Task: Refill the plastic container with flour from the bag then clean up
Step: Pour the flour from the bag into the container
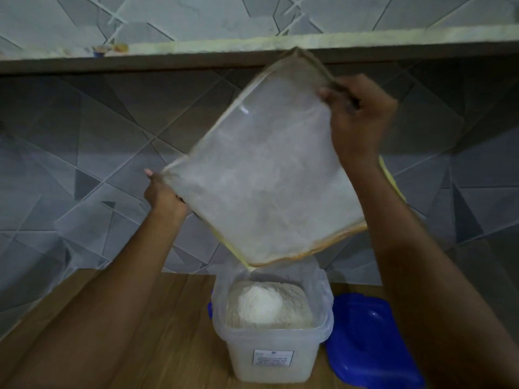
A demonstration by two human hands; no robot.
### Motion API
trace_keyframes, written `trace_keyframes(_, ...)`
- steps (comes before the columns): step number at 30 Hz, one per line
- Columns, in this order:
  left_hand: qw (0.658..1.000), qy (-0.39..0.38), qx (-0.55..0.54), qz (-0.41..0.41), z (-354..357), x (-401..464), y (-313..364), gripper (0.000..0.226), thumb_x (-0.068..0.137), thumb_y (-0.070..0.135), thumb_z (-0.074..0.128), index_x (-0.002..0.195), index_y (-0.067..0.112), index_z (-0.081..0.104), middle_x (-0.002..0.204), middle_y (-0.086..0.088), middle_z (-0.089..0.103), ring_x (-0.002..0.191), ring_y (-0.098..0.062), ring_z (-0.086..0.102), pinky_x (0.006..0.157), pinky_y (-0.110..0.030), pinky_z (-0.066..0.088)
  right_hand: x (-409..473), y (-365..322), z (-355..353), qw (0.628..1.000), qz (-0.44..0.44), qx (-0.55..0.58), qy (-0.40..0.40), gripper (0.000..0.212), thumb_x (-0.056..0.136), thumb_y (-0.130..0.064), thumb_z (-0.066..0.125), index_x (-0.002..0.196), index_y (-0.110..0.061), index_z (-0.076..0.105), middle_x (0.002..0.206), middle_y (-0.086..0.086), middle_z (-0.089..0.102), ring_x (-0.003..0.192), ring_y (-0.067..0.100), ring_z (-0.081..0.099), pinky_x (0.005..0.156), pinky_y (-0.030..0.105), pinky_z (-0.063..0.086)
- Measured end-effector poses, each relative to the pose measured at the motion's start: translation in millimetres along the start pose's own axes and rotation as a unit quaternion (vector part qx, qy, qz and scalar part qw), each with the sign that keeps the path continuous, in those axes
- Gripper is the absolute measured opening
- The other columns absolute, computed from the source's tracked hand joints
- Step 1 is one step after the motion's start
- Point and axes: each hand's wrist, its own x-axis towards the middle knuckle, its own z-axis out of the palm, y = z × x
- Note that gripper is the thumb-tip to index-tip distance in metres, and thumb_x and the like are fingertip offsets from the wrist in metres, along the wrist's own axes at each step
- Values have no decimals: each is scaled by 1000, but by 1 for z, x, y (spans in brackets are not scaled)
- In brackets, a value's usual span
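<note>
Two hands carry the bag [266, 178] tilted above the plastic container [272, 332], so I am working with it well off the counter [168, 304]. My left hand [163, 192] pinches the bag's left corner, and my right hand [356, 119] grips its upper edge, fingers curled round the rim. The bag hangs with one low corner pointing down just over the container's open mouth.

I judge the bag to be light now: its clear wall looks only dusted white, with no heavy mass sagging inside. It is soft, thin film, likely slippery with powder, so I would hold it by the stiffer seamed edges and corners, as both hands do, and not by the limp middle.

The container stands on the wooden counter, lined with a thin plastic sheet that rises above its rim. Flour [266, 304] fills it nearly to the top, heaped in a pale mound at the centre. A label shows on its front wall, too blurred to read. Its blue lid [370, 341] lies just beside it on the right.
</note>
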Motion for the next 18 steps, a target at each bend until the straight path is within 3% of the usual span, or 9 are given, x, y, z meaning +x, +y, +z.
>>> trace_keyframes(2, 1000, 2, -2, 1, -1, 0, 0, 60, 103, 54, 25, 124, 14, 64, 109, -5, 67, 101, -26, 62, 87, -38, 50, -2, -3, 2, 1000, -10, 8, -10, 14, 83, -13, 80, 79, -1, 73, 73, -3, 62, 67, 2, 53, 63, 15, 40)
trace_keyframes(4, 1000, 7, -19, 3, -3, 3, -2, 69, 102, 57, 26, 85, 12, 75, 86, -5, 71, 84, -23, 62, 76, -34, 53, -3, -8, 5, 995, -56, -15, -82, 14, 84, -10, 79, 76, 0, 72, 70, 4, 62, 67, 2, 50, 62, 16, 40)
trace_keyframes(5, 1000, 9, -10, 2, -4, 4, -2, 63, 101, 59, 29, 81, 15, 70, 84, -2, 68, 79, -19, 62, 71, -30, 54, -3, -9, 6, 995, -58, -17, -73, 12, 84, -7, 79, 76, 0, 72, 69, 5, 63, 67, 2, 50, 61, 19, 42)
trace_keyframes(7, 1000, 22, -5, -12, -6, -3, -3, 45, 98, 60, 35, 86, 22, 55, 92, 5, 62, 80, -13, 62, 64, -25, 54, 1, -8, 6, 1000, -19, 2, 9, 8, 83, -5, 77, 78, 0, 73, 70, 0, 62, 66, 0, 52, 62, 21, 43)
trace_keyframes(9, 999, 19, -16, -22, 2, -7, 1, 43, 100, 55, 38, 89, 18, 56, 87, 1, 68, 84, -19, 64, 58, -26, 55, 6, -7, 4, 1000, -17, -4, 20, 11, 85, -7, 76, 78, 0, 73, 72, -3, 60, 67, 3, 53, 63, 18, 40)
trace_keyframes(10, 999, 28, -14, -12, 3, -4, -1, 44, 102, 49, 38, 95, 12, 60, 87, -6, 73, 91, -27, 65, 61, -31, 56, 5, -9, 3, 1000, -26, -11, -7, 12, 86, -7, 77, 77, 0, 73, 72, -2, 61, 66, 4, 53, 63, 17, 39)
trace_keyframes(13, 996, 87, 28, -14, 7, -5, 0, 56, 104, 44, 35, 136, 1, 49, 131, -16, 60, 123, -34, 55, 85, -41, 52, -1, -17, 7, 1000, -21, -11, -18, 10, 85, -9, 78, 79, -2, 74, 73, -2, 62, 65, 5, 54, 62, 17, 41)
trace_keyframes(16, 999, -3, -20, -41, -3, -5, -1, 62, 101, 57, 30, 98, 4, 62, 107, -11, 65, 103, -31, 60, 68, -33, 51, -3, -22, 13, 994, -62, -26, -91, 12, 86, -11, 77, 79, -1, 74, 72, 7, 67, 65, 13, 58, 62, 24, 44)
trace_keyframes(18, 999, 29, -32, -31, -4, -5, -1, 60, 102, 54, 30, 98, 1, 59, 98, -6, 62, 87, -26, 59, 66, -30, 50, 2, -20, 9, 997, -44, -18, -58, 11, 86, -10, 77, 80, -1, 74, 73, 11, 69, 66, 18, 63, 63, 28, 48)
